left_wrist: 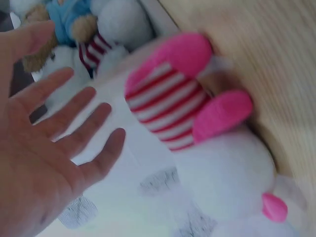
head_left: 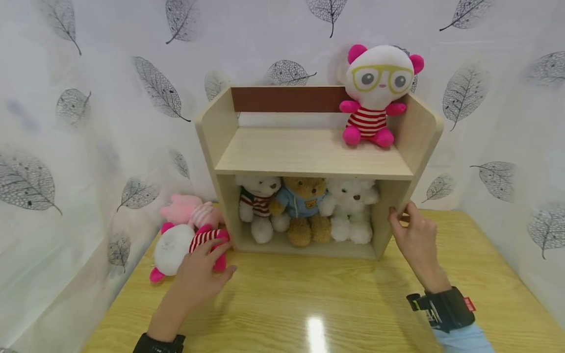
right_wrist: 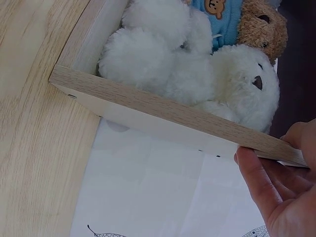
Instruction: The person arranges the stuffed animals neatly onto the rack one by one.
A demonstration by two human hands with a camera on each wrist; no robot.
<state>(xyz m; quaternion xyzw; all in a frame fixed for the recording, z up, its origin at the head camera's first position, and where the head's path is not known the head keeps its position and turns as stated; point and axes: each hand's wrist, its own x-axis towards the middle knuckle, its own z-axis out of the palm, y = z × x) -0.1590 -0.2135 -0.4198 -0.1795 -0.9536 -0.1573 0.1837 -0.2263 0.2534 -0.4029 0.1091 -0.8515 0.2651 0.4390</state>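
Note:
My left hand (head_left: pixel 200 274) hovers with fingers spread beside a panda plush (head_left: pixel 172 250) with pink limbs and a striped body, lying face down at the shelf's left. In the left wrist view a gap shows between the fingers and this panda plush (left_wrist: pixel 170 111). My right hand (head_left: pixel 416 240) pinches the right side panel of the wooden shelf (head_left: pixel 309 152); the right wrist view has the thumb on one face and fingers on the other. Inside the lower compartment sit a white bear in a striped top (head_left: pixel 260 206), a brown bear in blue (head_left: pixel 304 208) and a fluffy white bear (head_left: pixel 353 211).
Another panda plush with yellow glasses (head_left: pixel 377 93) sits upright on the upper shelf board at the right. A pink plush (head_left: pixel 190 210) lies behind the face-down panda. The yellow wooden table (head_left: pixel 282 294) meets leaf-printed curtains (head_left: pixel 110 88) at the back and sides.

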